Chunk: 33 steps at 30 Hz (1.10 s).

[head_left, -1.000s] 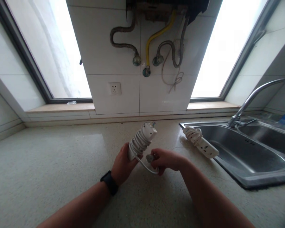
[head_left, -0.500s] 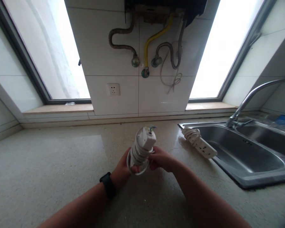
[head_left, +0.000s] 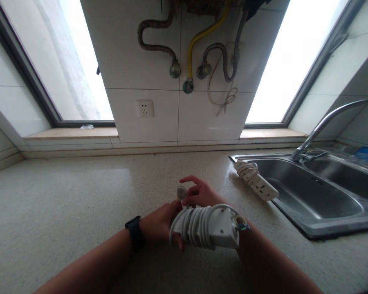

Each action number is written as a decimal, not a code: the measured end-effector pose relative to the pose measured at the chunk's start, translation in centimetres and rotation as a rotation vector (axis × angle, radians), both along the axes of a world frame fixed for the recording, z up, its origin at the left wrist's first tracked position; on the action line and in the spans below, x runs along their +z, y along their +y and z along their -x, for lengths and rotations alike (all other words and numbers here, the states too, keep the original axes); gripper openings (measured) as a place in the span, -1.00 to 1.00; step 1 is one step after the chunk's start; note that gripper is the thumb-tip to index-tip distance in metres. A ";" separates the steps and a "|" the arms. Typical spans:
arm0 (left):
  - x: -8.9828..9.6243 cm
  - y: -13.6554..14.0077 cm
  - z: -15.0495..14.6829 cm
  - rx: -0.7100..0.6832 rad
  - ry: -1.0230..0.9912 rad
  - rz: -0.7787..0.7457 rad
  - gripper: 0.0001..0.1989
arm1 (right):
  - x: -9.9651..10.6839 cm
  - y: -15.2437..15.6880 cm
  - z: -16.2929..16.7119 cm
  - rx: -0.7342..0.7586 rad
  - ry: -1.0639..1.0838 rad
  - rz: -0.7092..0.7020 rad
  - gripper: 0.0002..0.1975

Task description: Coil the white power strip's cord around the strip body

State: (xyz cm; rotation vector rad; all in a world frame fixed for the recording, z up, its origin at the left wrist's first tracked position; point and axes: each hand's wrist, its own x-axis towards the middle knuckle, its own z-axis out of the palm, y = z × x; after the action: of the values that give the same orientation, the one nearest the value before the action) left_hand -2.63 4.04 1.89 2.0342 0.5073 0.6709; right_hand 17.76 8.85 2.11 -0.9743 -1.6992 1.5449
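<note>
A white power strip (head_left: 222, 228) with its cord wound round it in several turns lies sideways above the counter, over my right forearm. Coloured wire ends stick out of its right end. My left hand (head_left: 162, 222) grips the strip's left end, with fingertips showing beneath the coils. My right hand (head_left: 200, 194) is behind the strip, its index finger stretched out and the others curled at the cord's white plug (head_left: 181, 192). A second white power strip (head_left: 256, 180), also wrapped in its cord, rests slantwise against the sink's left rim.
The steel double sink (head_left: 313, 196) with its curved faucet (head_left: 322, 122) is on the right. A wall socket (head_left: 145, 108) and pipes with valves (head_left: 174, 68) are on the tiled wall behind the speckled counter (head_left: 64, 212). Windows stand on both sides.
The held power strip has turned from upright to lying sideways, its wire end now pointing right. My right hand has moved from the strip's side to the plug behind it. The view has tipped down slightly.
</note>
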 end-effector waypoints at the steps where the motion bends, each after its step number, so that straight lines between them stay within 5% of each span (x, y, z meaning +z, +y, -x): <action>1: -0.1 0.1 0.1 -0.036 0.002 0.040 0.01 | 0.1 -0.2 0.1 0.045 -0.008 -0.026 -0.33; 7: -1.0 0.6 0.2 -0.115 -0.128 0.237 -0.09 | 0.8 -1.6 0.4 0.229 -0.092 -0.141 -0.52; 12: -1.7 0.8 0.8 -0.088 -0.081 0.341 -0.17 | 2.1 -2.2 0.2 0.359 -0.223 -0.367 -0.63; 20: -1.3 1.2 1.1 -0.133 -0.064 0.342 -0.10 | 3.1 -3.2 0.4 0.314 -0.364 -0.593 -0.61; 26: -1.3 1.2 0.5 -0.114 -0.170 0.382 -0.04 | 2.7 -2.8 0.4 0.233 -0.323 -0.534 -0.56; 33: -2.4 1.5 0.6 -0.050 -0.212 0.363 0.04 | 2.8 -2.5 0.1 0.387 -0.163 -0.211 -0.61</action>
State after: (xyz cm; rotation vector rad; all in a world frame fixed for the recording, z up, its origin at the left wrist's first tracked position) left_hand -3.22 5.53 -0.55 1.6104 0.4178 0.6985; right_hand 17.63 6.37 4.86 -0.7063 -2.2179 1.5079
